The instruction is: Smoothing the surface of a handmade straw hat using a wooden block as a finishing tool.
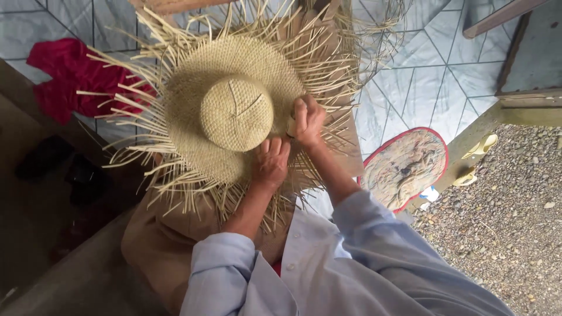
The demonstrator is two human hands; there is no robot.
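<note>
An unfinished woven straw hat (234,111) rests on the person's lap. The left hand (271,161) presses flat on its brim; the right hand (307,120), its grip closed, pinches brim straws beside the crown.

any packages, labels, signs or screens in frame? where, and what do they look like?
None in view. Nearest to one: a small white and blue scrap on the floor by the oval mat, too small to tell what it is. Both hands work on a straw hat.
</note>
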